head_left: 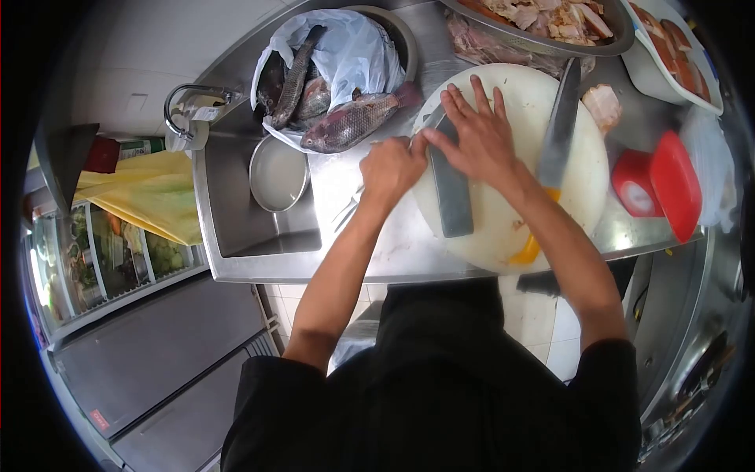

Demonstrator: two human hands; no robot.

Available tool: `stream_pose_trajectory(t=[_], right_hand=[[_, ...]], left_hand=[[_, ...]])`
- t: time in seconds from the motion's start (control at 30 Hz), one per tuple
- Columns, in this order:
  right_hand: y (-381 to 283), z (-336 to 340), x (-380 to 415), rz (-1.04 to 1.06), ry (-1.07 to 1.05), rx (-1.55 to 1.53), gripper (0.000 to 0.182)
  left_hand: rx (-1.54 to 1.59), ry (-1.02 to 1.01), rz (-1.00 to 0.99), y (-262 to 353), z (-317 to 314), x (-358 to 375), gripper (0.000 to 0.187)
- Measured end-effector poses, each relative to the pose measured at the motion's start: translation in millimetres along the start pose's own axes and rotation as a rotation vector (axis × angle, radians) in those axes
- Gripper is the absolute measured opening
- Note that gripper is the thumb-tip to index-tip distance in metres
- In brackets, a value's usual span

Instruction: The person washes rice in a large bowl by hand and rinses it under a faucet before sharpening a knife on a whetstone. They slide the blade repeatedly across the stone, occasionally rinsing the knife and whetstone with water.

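Your left hand (391, 169) closes around the cleaver (452, 193) handle, while your right hand (476, 138), fingers spread, presses the blade flat onto the white cutting board (586, 189), probably to steady it.

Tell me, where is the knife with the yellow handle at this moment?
In the head view, the knife with the yellow handle lies on the round white cutting board, right of the right hand.

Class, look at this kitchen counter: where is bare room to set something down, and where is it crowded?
Free: the steel counter between the sink and the cutting board, and the board's near right part. Crowded: the back, with the fish bowl, the meat tray, and the red containers at right.
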State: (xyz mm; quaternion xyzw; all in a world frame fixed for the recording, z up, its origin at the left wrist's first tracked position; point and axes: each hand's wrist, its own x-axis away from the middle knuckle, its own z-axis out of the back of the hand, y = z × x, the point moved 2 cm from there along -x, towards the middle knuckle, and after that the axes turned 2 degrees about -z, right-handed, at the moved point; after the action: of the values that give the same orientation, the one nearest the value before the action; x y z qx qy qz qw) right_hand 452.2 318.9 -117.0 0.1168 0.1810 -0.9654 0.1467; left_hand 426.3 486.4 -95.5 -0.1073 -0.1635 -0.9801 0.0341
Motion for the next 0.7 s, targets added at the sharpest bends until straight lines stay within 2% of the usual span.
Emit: stream_pose_trajectory(t=[0.07,0.13,0.2,0.27,0.33,0.4,0.47,0.57,0.6,0.7], right_hand=[[-11.5,9.3,26.9,0.030,-0.031,-0.070,0.072],[-32.1,26.4,73.6,0.013,-0.121,-0.161,0.069],[-47.6,35.6,108.8,-0.004,-0.166,-0.213,0.068],[-56.9,38.7,120.1,-0.033,-0.204,-0.246,0.067],[-40.4,27.8,87.7,-0.002,-0.093,-0.170,0.068],[-19.7,15.5,42.2,0.021,0.013,-0.074,0.070],[-6.4,6.2,9.5,0.016,0.013,-0.020,0.070],[-11.6,10.8,25.2,0.037,0.004,-0.050,0.071],[-18.3,16.3,44.0,0.048,-0.003,-0.079,0.071],[-49.7,38.1,116.4,-0.009,-0.167,-0.235,0.071]], left_hand=[[0.002,-0.055,0.018,-4.8,-3.8,17.1,0.059],[-0.003,-0.202,0.060,-19.2,-8.6,70.9,0.059],[0.064,-0.212,0.046,-29.3,-6.3,122.4,0.053],[0.066,-0.191,0.063,-31.0,-11.2,126.2,0.055],[0.003,-0.232,0.081,-22.4,-5.6,80.0,0.056],[0.034,-0.077,0.004,-6.7,-1.8,30.3,0.058],[0.034,0.020,-0.031,1.6,-3.1,-8.1,0.058],[0.003,0.022,-0.030,-3.6,-6.0,13.8,0.059],[0.043,-0.089,-0.011,-9.5,-6.6,36.4,0.058],[0.051,-0.088,-0.053,-30.7,-15.4,118.1,0.054]])
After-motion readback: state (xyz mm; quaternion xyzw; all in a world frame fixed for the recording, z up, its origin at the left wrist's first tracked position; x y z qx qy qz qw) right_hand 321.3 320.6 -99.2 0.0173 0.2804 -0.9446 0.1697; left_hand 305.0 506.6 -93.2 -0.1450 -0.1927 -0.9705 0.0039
